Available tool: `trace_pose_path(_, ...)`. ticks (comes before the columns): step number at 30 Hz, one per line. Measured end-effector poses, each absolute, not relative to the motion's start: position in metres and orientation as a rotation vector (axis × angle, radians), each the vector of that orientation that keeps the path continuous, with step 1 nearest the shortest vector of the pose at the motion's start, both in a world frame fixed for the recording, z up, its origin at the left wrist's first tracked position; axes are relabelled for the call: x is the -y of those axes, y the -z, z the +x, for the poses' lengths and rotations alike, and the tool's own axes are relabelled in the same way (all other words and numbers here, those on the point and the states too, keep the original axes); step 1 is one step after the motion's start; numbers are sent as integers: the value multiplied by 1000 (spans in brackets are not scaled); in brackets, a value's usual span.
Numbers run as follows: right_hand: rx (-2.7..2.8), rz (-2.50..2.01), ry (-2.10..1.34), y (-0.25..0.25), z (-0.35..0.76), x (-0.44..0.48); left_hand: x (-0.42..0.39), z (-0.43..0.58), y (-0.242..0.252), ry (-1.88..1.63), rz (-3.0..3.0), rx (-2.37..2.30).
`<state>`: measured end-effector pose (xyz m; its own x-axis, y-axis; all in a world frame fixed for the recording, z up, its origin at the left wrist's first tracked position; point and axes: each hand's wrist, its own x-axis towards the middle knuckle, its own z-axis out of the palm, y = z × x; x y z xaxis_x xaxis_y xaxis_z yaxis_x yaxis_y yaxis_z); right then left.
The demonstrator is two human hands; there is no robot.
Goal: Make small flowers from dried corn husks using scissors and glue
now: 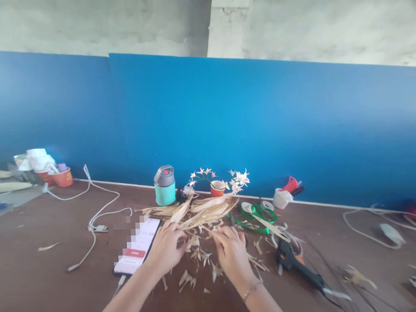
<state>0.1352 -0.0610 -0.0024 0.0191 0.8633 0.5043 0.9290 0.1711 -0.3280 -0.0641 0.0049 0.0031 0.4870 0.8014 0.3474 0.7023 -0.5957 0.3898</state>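
My left hand (167,246) is at the near edge of a pile of dry corn husks (210,213). Its fingers are curled on a pale husk piece (181,212) that slants up from them, with the thumb lower down. Opposite it, my right hand (232,253) has its fingers closed in a pinch. A thin husk strip (205,228) pokes out at their tips. Between and below both hands lie small husk flowers and cut scraps (197,252). Scissors (234,221) lie partly hidden behind the right hand.
A phone (138,247) lies left of my hands. Behind are a teal flask (165,187) and a red paper cup (217,188) with husk flowers on green stems. To the right are green ribbon (261,218), a white cup (282,199) and a glue gun (298,264). White cables (94,214) trail left.
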Motion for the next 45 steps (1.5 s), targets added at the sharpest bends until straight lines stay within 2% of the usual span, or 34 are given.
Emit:
trace_pose_path(6,1941,-1857,51,6,136,61,0,-61,5,-601,2540,-1317)
trace_pose_path(14,2012,-1910,45,7,133,60,-4,-59,19,-644,2486,-1298)
trace_pose_path(30,1824,-1814,97,-7,149,58,-4,-55,10,-553,2497,-1362)
trace_pose_path(39,1985,-1884,-50,-23,154,59,-8,-61,-2,-640,2437,-1360)
trace_pose_path(45,1957,-1758,59,-13,167,70,-1,-51,-16,-682,2390,-1293)
